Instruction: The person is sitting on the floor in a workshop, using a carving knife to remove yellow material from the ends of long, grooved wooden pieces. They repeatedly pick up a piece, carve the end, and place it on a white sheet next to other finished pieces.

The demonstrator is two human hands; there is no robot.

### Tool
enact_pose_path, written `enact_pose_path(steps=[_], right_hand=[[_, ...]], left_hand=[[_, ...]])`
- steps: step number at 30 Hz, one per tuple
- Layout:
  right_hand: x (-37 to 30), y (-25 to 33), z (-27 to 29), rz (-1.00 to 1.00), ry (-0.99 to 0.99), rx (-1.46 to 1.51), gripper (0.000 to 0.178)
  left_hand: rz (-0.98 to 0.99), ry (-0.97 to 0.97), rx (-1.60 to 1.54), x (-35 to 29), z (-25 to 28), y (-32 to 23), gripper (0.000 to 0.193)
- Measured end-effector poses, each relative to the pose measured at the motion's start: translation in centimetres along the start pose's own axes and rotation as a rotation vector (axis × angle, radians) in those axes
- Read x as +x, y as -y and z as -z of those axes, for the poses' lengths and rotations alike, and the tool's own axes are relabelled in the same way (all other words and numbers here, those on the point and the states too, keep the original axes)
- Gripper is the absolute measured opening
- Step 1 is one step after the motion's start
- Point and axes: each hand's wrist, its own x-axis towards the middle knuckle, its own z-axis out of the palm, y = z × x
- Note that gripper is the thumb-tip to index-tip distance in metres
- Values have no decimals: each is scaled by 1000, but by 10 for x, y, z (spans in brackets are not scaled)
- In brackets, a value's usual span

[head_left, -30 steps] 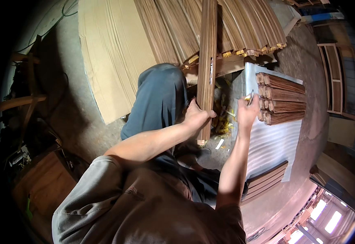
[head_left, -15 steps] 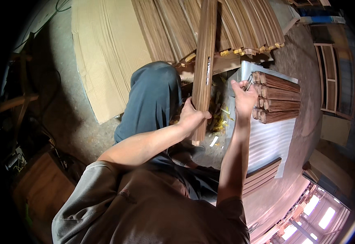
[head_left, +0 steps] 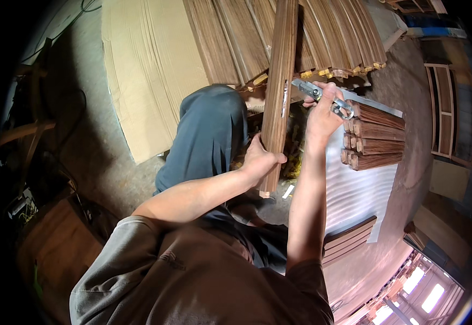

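Up and toward the wooden strip (head_left: pixel 278 89) swings the right hand (head_left: pixel 323 118), away from the bundled pieces (head_left: pixel 378 138), closed around a metal knife (head_left: pixel 312 91)! Its tip is just beside the strip's edge; whether they touch, can't tell. The left hand (head_left: pixel 262 160) grips the strip near its lower end, right beside the knee (head_left: pixel 214 103), upper length over brown boards (head_left: pixel 222 43).

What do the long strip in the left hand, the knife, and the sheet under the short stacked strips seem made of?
Long strip: wood or wood-look veneer, brown with a satin finish, judging by the lengthwise grain. Utility knife: probably metal, from its silvery gleam. Sheet: perhaps plastic film or foam, whitish and glossy, with rippled highlights.
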Motion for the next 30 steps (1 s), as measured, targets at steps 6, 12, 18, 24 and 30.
enact_pose_path(steps=[6, 12, 18, 24, 30], right_hand=[[-3, -19, -7, -17, 63, -139, 24], [0, -20, -5, 315, 258, -415, 8], [20, -15, -8, -98, 287, -469, 30], [37, 11, -4, -107, 398, -529, 32], [30, 44, 23, 87, 359, -584, 29]], left_hand=[[-32, -14, 22, 2, 1, 2, 93], [-56, -24, -21, 0, 0, 4, 91], [-83, -7, -97, 0, 0, 1, 88], [-67, 7, -190, -2, -4, 1, 87], [-62, 6, -155, -4, -2, -3, 86]])
